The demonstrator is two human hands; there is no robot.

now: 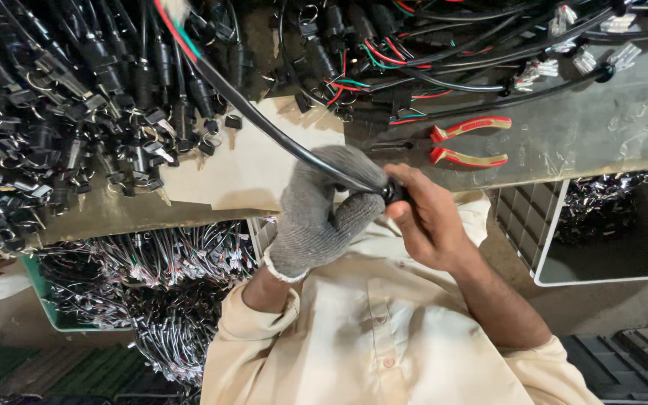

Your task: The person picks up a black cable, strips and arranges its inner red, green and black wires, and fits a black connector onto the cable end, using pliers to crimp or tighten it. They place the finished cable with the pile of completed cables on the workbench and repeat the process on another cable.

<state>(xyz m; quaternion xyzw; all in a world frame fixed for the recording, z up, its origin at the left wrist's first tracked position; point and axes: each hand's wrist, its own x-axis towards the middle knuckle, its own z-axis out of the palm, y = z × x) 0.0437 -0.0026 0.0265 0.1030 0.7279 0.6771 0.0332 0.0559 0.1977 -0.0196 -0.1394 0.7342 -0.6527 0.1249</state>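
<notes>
Cable [264, 120], thick and black, runs down from the top of the view across the table [601, 135] and ends between both hands, right in front of the person's chest. Its far end shows red, green and white wires near the upper edge. The left hand [320, 214], in a grey knitted glove, is clenched around the cable just before its end, so the cable passes under the gloved fingers [354, 169] and comes out on the side toward the other hand. The right hand [429, 225] is bare; its fingers [406, 187] are pinched on a small black connector [393, 193] at the cable's tip, touching the glove. How the connector sits on the cable is hidden by the fingers.

Pliers [466, 142] with red and yellow handles lie on the table just beyond the right hand, not touched. A heap of black leads [76, 112] with plugs covers the table's left part, and more black cables with coloured wires lie along the top. A pale sheet of cardboard [249, 165] lies under the cable. Below the table edge, bundles of thin wires [151, 277] fill a green crate on the left, and a white-rimmed bin [549, 225] stands on the right.
</notes>
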